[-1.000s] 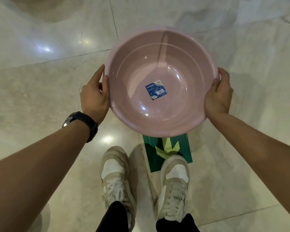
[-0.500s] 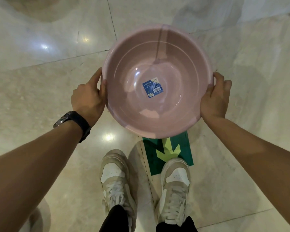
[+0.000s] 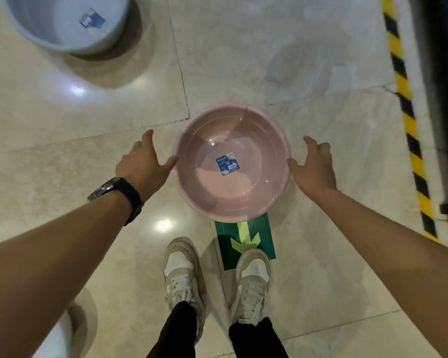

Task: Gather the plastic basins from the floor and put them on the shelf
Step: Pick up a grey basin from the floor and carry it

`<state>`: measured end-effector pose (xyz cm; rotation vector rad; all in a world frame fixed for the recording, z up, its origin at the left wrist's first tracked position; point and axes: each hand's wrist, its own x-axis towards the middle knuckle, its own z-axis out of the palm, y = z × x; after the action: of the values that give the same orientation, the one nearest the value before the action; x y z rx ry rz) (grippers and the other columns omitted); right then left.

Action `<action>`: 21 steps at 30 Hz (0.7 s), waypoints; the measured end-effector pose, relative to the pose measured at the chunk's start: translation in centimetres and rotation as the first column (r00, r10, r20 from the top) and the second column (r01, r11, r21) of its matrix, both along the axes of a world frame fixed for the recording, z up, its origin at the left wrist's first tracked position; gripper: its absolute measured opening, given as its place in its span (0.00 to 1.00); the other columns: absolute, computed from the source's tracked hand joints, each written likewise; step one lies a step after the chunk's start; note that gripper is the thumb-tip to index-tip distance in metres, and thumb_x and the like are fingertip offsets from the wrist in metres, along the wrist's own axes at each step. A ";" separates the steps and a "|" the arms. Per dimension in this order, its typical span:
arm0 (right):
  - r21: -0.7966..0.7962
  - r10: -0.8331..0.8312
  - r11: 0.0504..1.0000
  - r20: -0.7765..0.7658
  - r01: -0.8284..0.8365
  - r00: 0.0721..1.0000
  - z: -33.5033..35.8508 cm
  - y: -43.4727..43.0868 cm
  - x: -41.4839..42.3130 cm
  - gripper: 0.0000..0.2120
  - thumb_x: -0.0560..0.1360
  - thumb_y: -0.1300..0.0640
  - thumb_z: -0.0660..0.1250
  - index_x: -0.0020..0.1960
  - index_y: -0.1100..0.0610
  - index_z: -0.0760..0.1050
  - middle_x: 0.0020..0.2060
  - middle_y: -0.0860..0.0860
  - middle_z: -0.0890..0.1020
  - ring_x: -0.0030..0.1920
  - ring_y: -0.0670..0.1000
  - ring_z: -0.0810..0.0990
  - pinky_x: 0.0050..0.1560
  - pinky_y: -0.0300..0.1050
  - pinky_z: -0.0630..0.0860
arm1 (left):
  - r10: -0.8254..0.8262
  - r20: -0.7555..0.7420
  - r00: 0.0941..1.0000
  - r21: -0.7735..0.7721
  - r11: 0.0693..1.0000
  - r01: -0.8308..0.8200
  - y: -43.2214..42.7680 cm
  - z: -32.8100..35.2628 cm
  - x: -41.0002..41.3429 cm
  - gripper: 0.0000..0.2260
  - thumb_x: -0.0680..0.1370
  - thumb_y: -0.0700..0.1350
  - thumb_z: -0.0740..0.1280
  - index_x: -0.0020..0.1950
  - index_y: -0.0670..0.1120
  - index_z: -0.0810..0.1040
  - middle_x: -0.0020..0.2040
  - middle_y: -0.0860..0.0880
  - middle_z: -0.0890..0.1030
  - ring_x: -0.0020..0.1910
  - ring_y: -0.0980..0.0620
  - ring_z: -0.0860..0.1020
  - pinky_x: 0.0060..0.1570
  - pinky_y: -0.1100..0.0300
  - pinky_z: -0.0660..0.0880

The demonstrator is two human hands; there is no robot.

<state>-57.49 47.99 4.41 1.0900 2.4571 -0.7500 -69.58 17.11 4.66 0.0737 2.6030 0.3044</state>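
Open floor point(image 3: 308, 60) lay ahead and to both sides of the pink basin point(image 3: 232, 164), wide room for reaching. The grey basin point(image 3: 65, 21) sat well apart at far left. A striped hazard strip point(image 3: 406, 120) and a dark rail point(image 3: 442, 99) closed off the right. Both shoes point(image 3: 184, 275) stood just behind the pink basin.

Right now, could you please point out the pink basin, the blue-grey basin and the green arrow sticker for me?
pink basin point(image 3: 243, 192): head view, inner wall near its front rim.
blue-grey basin point(image 3: 49, 19): head view, inside wall.
green arrow sticker point(image 3: 265, 241): head view, green right edge.
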 end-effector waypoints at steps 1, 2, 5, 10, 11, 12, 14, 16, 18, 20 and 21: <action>0.022 0.073 0.997 0.019 -0.073 0.997 2.9 -0.1 -1.0 0.34 0.77 0.47 0.65 0.78 0.50 0.55 0.71 0.55 0.62 0.69 0.57 0.66 0.66 0.55 0.68 | -0.049 -0.009 0.999 -0.041 0.998 0.049 -0.1 2.9 -0.4 0.39 0.76 0.66 0.65 0.80 0.49 0.56 0.67 0.43 0.75 0.55 0.39 0.79 0.45 0.50 0.74; 0.039 0.141 0.989 0.031 -0.142 0.990 6.2 -0.4 -2.1 0.37 0.76 0.45 0.66 0.78 0.49 0.53 0.72 0.55 0.61 0.71 0.57 0.64 0.66 0.56 0.68 | -0.087 -0.014 0.996 -0.068 0.994 0.086 -0.1 6.1 -0.8 0.39 0.76 0.67 0.65 0.80 0.50 0.56 0.70 0.42 0.71 0.58 0.38 0.78 0.47 0.49 0.74; 0.088 0.344 0.936 -0.004 -0.342 0.939 17.7 -1.6 -5.9 0.41 0.73 0.41 0.68 0.79 0.48 0.50 0.76 0.54 0.57 0.73 0.57 0.61 0.67 0.57 0.65 | -0.148 -0.071 0.986 -0.085 0.986 0.142 -0.2 17.7 -2.1 0.41 0.74 0.69 0.66 0.80 0.52 0.57 0.73 0.43 0.66 0.66 0.40 0.72 0.52 0.46 0.75; 0.233 0.565 0.811 -0.075 -0.537 0.821 40.2 -3.3 -11.5 0.45 0.73 0.38 0.67 0.79 0.46 0.45 0.78 0.53 0.52 0.75 0.56 0.56 0.71 0.58 0.61 | -0.102 -0.269 0.958 -0.092 0.993 0.080 -1.6 40.3 -3.9 0.42 0.71 0.69 0.69 0.79 0.52 0.61 0.74 0.44 0.66 0.69 0.41 0.69 0.56 0.45 0.76; 0.269 0.589 0.793 -0.105 -0.547 0.801 44.7 -3.5 -12.6 0.45 0.73 0.38 0.67 0.80 0.46 0.45 0.78 0.53 0.51 0.75 0.56 0.57 0.70 0.58 0.61 | -0.082 -0.307 0.948 -0.085 0.995 0.059 -2.0 44.8 -4.1 0.42 0.71 0.69 0.69 0.79 0.53 0.61 0.74 0.44 0.66 0.68 0.41 0.69 0.55 0.46 0.76; 0.298 0.610 0.776 -0.134 -0.556 0.781 48.9 -3.7 -13.5 0.45 0.72 0.38 0.67 0.80 0.46 0.45 0.78 0.53 0.51 0.75 0.56 0.57 0.70 0.58 0.61 | -0.060 -0.349 0.935 -0.073 0.997 0.037 -2.6 49.1 -4.1 0.42 0.71 0.68 0.70 0.79 0.53 0.62 0.74 0.44 0.67 0.68 0.41 0.70 0.55 0.46 0.76; 0.339 0.663 0.736 -0.188 -0.585 0.725 56.9 -4.6 -14.8 0.45 0.72 0.37 0.67 0.80 0.45 0.46 0.78 0.53 0.52 0.76 0.56 0.56 0.71 0.59 0.61 | -0.019 -0.443 0.896 -0.059 0.998 -0.009 -4.0 57.5 -3.7 0.42 0.71 0.68 0.71 0.79 0.52 0.62 0.73 0.44 0.68 0.67 0.40 0.70 0.53 0.46 0.75; 0.352 0.701 0.708 -0.251 -0.612 0.667 64.1 -6.0 -15.3 0.45 0.72 0.37 0.68 0.79 0.45 0.47 0.78 0.52 0.53 0.76 0.56 0.57 0.71 0.59 0.61 | -0.007 -0.517 0.856 -0.074 0.997 -0.037 -5.5 65.0 -2.5 0.41 0.72 0.68 0.69 0.79 0.52 0.61 0.73 0.44 0.68 0.67 0.40 0.71 0.53 0.46 0.75; 0.398 0.756 0.652 -0.282 -0.646 0.590 70.1 -8.0 -15.3 0.46 0.71 0.37 0.70 0.79 0.46 0.47 0.78 0.53 0.54 0.75 0.57 0.58 0.70 0.59 0.61 | -0.027 -0.563 0.826 -0.106 0.994 -0.040 -7.2 71.1 -0.7 0.41 0.73 0.68 0.68 0.80 0.53 0.58 0.73 0.45 0.68 0.67 0.41 0.71 0.55 0.46 0.76; 0.462 0.804 0.594 -0.308 -0.659 0.509 74.6 -10.5 -14.9 0.47 0.69 0.37 0.71 0.79 0.47 0.49 0.77 0.54 0.57 0.74 0.58 0.59 0.68 0.59 0.63 | -0.042 -0.600 0.799 -0.136 0.989 -0.050 -8.8 75.6 1.6 0.42 0.74 0.69 0.66 0.81 0.53 0.55 0.75 0.45 0.66 0.68 0.41 0.71 0.57 0.46 0.76; 0.488 0.820 0.573 -0.333 -0.659 0.466 76.4 -11.9 -14.5 0.46 0.69 0.38 0.72 0.78 0.47 0.51 0.76 0.54 0.58 0.74 0.58 0.61 0.67 0.59 0.65 | -0.034 -0.622 0.782 -0.149 0.986 -0.075 -9.8 77.5 2.9 0.42 0.74 0.69 0.66 0.81 0.54 0.54 0.75 0.45 0.66 0.68 0.42 0.70 0.58 0.46 0.76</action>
<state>-72.03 36.05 80.85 -0.3285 3.1611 -0.3996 -66.67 7.35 82.14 0.1014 3.2875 0.0653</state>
